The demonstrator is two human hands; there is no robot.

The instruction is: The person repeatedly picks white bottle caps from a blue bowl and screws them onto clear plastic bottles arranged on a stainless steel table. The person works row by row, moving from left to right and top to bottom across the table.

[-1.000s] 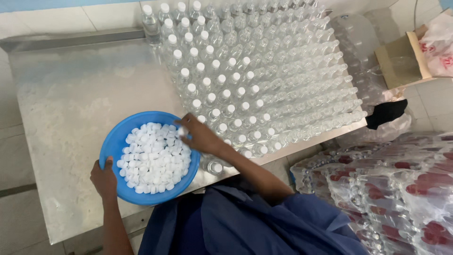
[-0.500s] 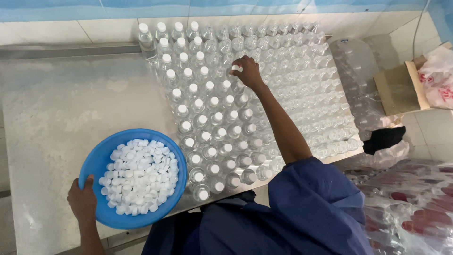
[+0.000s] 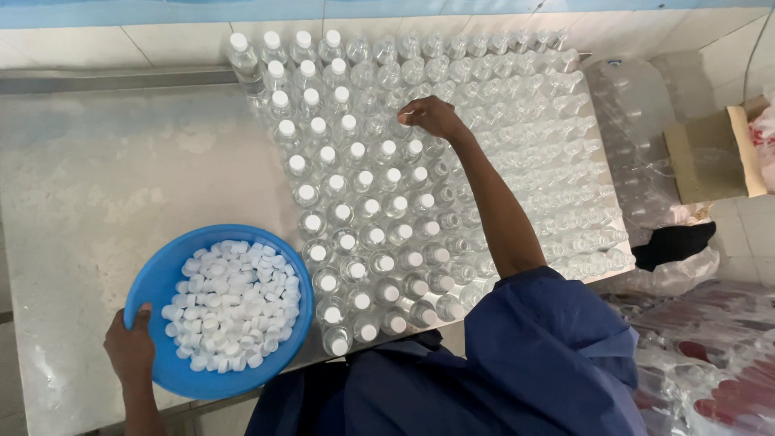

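**Inspector:** Start nearest the worker. What does the left hand [image 3: 129, 351] have?

**Onlooker:** It is curled over the near rim of the round blue plastic basin [image 3: 165, 278], thumb inside. The basin sits at the near edge of the bare steel table [image 3: 97, 169] and is heaped with small white plastic caps [image 3: 232, 303].

**Inspector:** And beyond the basin?

**Onlooker:** To the basin's right and farther back stands the block of clear plastic bottles [image 3: 517, 129], all upright. The columns closest to the basin wear white caps; those farther right are open-necked.

**Inspector:** The right hand [image 3: 432, 117]?

**Onlooker:** Stretched well beyond the basin, fingers bunched and pointing down over an uncapped neck at the boundary. Whether it pinches a cap, I cannot tell. It is clearly the nearer hand.
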